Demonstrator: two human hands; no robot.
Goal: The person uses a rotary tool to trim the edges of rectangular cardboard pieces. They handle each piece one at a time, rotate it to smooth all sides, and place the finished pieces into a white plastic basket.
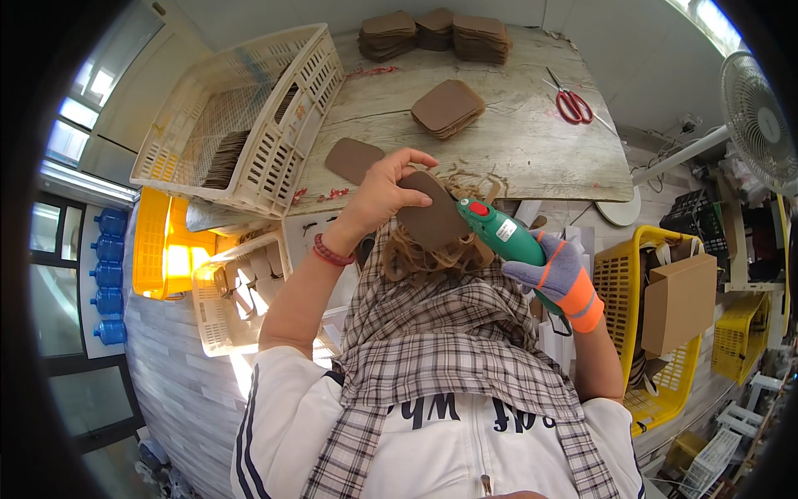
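My bare left hand (389,185) pinches a brown rounded pad (439,223) between thumb and fingers, over my lap. In my right hand (555,281), which wears a purple and orange glove, is a green handheld electric cutter (509,236) with a red button. Its tip is at the pad's upper right edge; whether it touches cannot be made out. Curly brown trimmings (416,258) lie on my checked apron beneath the pad, with more on the table edge. A single loose pad (352,160) lies just beyond my left hand, and a small stack of pads (449,108) sits farther off.
Several pad stacks (478,40) stand at the back of the worn table (532,158). Red-handled scissors (573,106) lie at its right. A cream crate (274,133) holding pads occupies the left end. Yellow baskets (615,291) flank me; a fan (756,108) stands right.
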